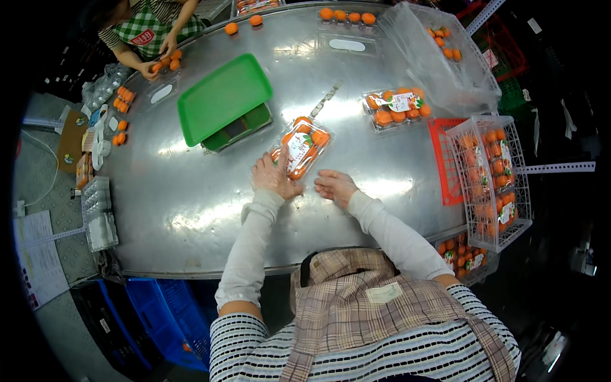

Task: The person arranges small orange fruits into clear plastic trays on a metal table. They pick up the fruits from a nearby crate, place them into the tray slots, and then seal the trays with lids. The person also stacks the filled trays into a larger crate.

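A clear plastic clamshell box of orange fruit [301, 148] with a white label on its lid lies at a slant on the metal table in front of me. My left hand [273, 176] rests on its near left corner, with fingers spread over the lid and label and the thumb out to the side. Just right of the box's near end, my right hand [337, 186] hovers low over the table, fingers loosely apart, nothing in them. Further right lies another labelled box of fruit [396, 107].
A green tray [225, 99] sits on a scale-like stand beyond my left hand. At right stand a red basket [445, 162] and a clear crate of packed fruit [490, 181]. A plastic-lined crate [439, 57] is at far right. A co-worker's hand [150, 70] touches fruit at far left.
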Available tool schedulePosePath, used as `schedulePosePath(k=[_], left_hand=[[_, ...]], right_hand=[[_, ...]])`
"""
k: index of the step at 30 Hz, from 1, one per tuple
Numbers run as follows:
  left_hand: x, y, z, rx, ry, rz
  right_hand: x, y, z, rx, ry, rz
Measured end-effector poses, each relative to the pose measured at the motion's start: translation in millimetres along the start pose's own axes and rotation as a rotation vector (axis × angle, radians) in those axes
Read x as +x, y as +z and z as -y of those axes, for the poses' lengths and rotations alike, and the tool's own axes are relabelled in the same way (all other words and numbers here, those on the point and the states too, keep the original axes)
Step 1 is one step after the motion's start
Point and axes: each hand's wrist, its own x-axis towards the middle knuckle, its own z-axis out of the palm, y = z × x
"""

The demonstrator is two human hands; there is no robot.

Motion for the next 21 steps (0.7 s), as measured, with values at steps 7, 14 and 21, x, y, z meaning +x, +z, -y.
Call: schedulePosePath(k=[7, 14, 21], left_hand=[[-66.5, -7.2, -54.8, -0.155, -0.045, -0.009], [-100.6, 105.4, -14.4, -1.152, -0.385, 0.008], [-90.1, 88.2, -27.3, -1.809, -0.5, 0.449]], right_hand=[[-17.1, -22.3, -11.7, -0.313, 0.012, -0.132], [-73.5, -77.7, -17.1, -0.423, -0.045, -0.206], [-114.7, -44.5, 1.4, -0.887, -0.687, -0.396]])
